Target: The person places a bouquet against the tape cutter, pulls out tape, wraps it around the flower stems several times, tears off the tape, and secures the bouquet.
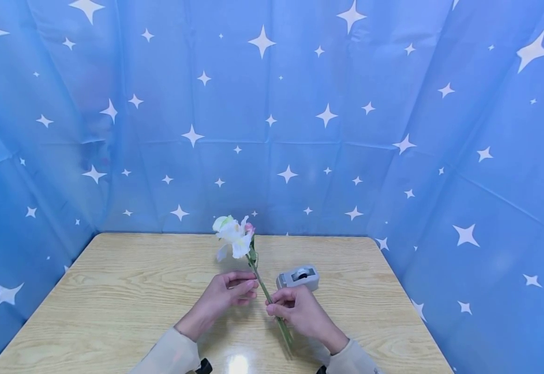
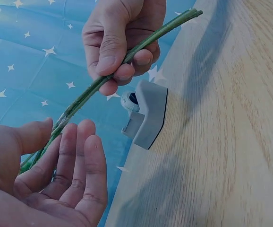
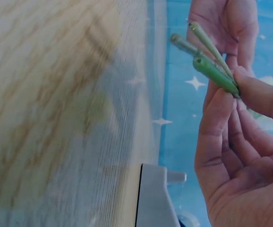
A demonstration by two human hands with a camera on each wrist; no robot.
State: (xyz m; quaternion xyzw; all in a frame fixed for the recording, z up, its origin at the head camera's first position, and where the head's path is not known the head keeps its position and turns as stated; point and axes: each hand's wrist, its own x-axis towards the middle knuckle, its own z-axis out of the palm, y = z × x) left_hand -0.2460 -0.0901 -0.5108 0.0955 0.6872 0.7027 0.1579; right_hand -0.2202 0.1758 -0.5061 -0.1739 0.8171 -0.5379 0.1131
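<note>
A small bunch of flowers (image 1: 234, 238), with large white petals and a touch of pink, leans to the upper left over the table. My right hand (image 1: 300, 311) pinches its green stems (image 2: 91, 90) between thumb and fingers. Three cut stem ends (image 3: 212, 75) fan out past that pinch in the right wrist view. Beside the stems, higher up, is my left hand (image 1: 227, 296), palm towards them and fingers loosely extended. Its thumb tip lies close to the stems; whether it touches them I cannot tell. A shiny patch shows on the stems there.
A grey tape dispenser (image 1: 297, 277) with a roll in it stands on the wooden table (image 1: 136, 291), just beyond my right hand. Blue curtains (image 1: 234, 104) with white stars hang behind the table and along both sides.
</note>
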